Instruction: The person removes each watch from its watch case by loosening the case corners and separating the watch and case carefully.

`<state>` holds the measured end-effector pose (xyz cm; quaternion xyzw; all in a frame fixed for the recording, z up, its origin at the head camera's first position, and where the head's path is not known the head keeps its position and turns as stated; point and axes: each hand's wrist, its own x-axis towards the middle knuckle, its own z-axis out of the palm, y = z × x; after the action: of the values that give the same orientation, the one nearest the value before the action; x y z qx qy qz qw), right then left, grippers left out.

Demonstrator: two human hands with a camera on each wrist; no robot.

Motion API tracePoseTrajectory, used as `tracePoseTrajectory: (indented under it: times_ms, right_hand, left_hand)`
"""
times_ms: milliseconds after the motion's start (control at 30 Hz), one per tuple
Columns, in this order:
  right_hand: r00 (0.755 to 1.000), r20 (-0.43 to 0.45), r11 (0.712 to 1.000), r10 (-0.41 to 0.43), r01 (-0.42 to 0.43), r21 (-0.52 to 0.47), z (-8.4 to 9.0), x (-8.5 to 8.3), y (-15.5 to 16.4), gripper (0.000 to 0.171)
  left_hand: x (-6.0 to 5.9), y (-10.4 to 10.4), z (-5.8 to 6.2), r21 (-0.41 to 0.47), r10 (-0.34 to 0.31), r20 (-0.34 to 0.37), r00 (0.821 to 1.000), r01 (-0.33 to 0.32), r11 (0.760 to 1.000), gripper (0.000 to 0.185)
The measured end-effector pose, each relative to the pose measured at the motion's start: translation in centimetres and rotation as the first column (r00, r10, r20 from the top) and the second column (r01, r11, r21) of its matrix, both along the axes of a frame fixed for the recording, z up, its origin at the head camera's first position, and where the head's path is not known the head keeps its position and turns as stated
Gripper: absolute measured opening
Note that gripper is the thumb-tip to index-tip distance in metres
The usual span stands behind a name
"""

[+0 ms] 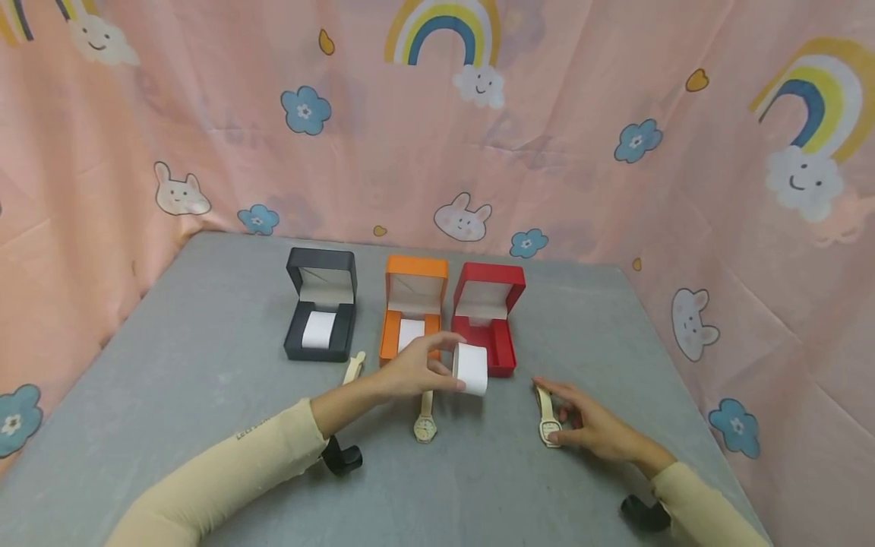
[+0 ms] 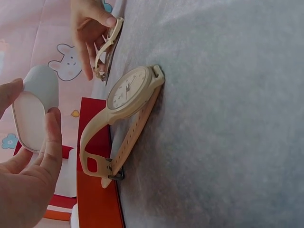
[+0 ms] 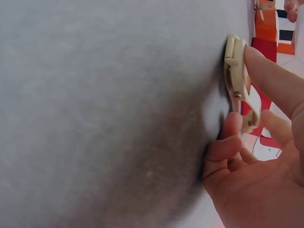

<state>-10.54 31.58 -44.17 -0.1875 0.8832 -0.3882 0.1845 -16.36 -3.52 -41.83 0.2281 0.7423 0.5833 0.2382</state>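
Observation:
My left hand [image 1: 459, 363] holds a white watch cushion [image 1: 473, 370] between thumb and fingers, just above the table in front of the open red box [image 1: 502, 357]. The left wrist view shows that cushion [image 2: 40, 80] close up in my left hand [image 2: 32, 102]. My right hand [image 1: 550, 414] pinches a cream watch with a squarish face [image 1: 548, 429] lying on the table at the right. In the right wrist view the index finger lies along that watch [image 3: 235, 71] and the thumb presses its end. A cream round-faced watch [image 1: 424, 425] lies between my hands.
An open black box [image 1: 321, 338] and an open orange box [image 1: 391, 334], each with a white cushion inside, stand left of the red one. A third cream watch [image 1: 353, 368] lies behind my left forearm. Pink patterned cloth walls surround the grey table [image 1: 205, 365].

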Motion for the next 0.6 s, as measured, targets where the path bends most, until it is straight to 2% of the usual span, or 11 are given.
tracePoseTrajectory:
  times_ms: [100, 300, 433, 600]
  right_hand:
    - [1.0, 0.013, 1.0, 0.015, -0.015, 0.001, 0.19, -0.29, 0.15, 0.084]
    - [0.999, 0.01, 0.997, 0.041, -0.04, -0.069, 0.33, -0.73, 0.15, 0.074]
    - [0.998, -0.04, 0.996, 0.043, -0.046, -0.07, 0.42, -0.8, 0.05, 0.064]
    - [0.996, -0.084, 0.999, 0.003, -0.006, -0.038, 0.74, -1.06, 0.06, 0.056]
  left_hand:
    - [-0.07, -0.01, -0.01, 0.004, 0.001, 0.007, 1.0, -0.001, 1.0, 0.067]
    - [-0.21, -0.03, 0.01, 0.007, 0.001, 0.01, 1.0, -0.001, 1.0, 0.066]
    - [-0.27, -0.03, 0.07, 0.002, 0.004, 0.012, 1.0, -0.004, 1.0, 0.066]
    - [-0.34, -0.01, 0.35, 0.004, 0.003, -0.009, 1.0, -0.003, 1.0, 0.066]
